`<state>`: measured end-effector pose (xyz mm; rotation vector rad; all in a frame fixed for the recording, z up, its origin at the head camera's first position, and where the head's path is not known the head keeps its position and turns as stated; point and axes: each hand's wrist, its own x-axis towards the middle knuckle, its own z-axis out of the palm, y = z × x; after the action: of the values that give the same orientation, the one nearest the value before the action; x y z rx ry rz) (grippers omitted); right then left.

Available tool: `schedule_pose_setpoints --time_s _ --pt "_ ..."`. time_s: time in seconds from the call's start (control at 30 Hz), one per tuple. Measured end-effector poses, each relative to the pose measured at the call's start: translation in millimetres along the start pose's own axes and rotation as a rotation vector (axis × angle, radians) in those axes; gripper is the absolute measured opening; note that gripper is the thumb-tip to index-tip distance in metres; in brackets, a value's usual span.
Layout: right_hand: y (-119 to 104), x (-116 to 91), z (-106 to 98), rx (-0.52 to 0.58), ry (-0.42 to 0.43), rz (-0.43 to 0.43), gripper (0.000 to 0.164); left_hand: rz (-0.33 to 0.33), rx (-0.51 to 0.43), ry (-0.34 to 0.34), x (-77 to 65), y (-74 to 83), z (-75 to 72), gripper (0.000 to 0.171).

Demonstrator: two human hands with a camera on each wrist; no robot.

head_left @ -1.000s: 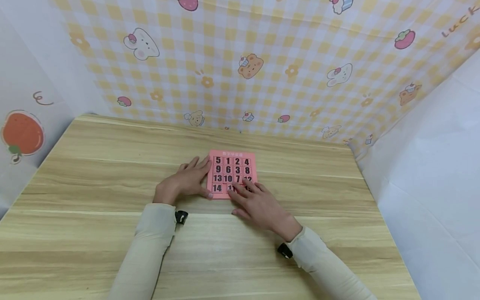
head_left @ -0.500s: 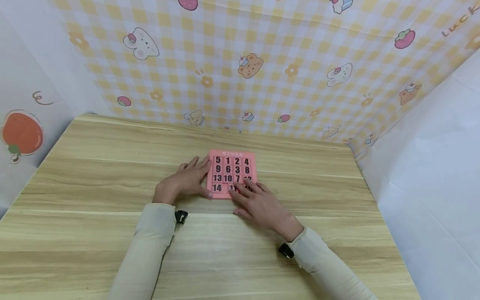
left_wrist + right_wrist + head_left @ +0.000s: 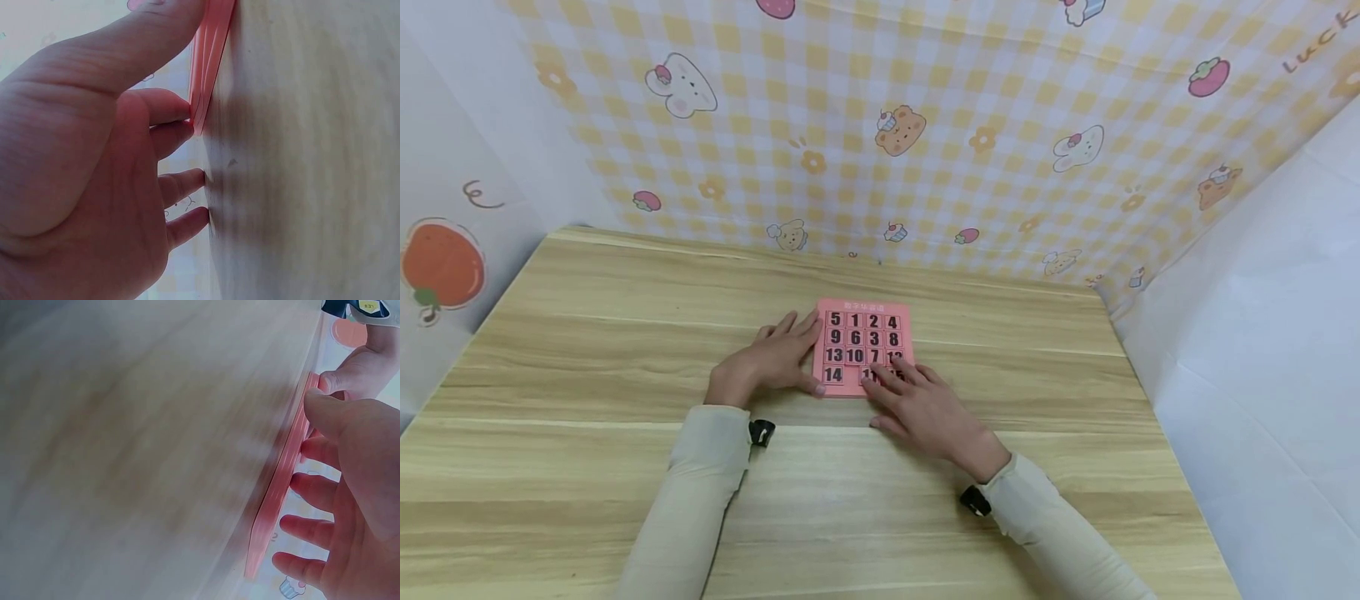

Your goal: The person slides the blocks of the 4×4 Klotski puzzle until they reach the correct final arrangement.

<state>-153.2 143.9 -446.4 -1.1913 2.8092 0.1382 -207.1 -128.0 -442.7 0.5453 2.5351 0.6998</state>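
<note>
A pink sliding number puzzle (image 3: 863, 307) lies flat on the wooden table, with black numbers on its square tiles. My left hand (image 3: 772, 360) rests along its left side, fingertips at the edge and thumb at the near left corner. In the left wrist view, the puzzle's side (image 3: 209, 56) runs beside the thumb and first fingers. My right hand (image 3: 921, 412) reaches over the near right corner, its outstretched fingertips touching the bottom-row tile 11 (image 3: 868, 375) and partly covering the tiles 12 and 15. A pink gap (image 3: 852, 376) shows between tiles 14 (image 3: 833, 375) and 11.
The light wooden table (image 3: 625, 333) extends all round the puzzle. Behind it hangs a yellow checked cloth (image 3: 820, 192) with cartoon prints; a white sheet (image 3: 1262, 333) stands at the right. Both wrists have black straps below cream sleeves (image 3: 711, 467).
My right hand has shifted slightly right, and tile 11 has slid right with its fingertips, widening the gap beside tile 14. My left hand stays at the puzzle's left edge.
</note>
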Motion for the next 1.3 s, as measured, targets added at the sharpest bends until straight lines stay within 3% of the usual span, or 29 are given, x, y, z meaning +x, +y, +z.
schedule_pose_setpoints --time_s 1.3 --pt "5.6 -5.0 1.3 -0.004 0.015 -0.006 0.056 0.000 -0.017 0.001 -0.7 0.0 -0.4 0.112"
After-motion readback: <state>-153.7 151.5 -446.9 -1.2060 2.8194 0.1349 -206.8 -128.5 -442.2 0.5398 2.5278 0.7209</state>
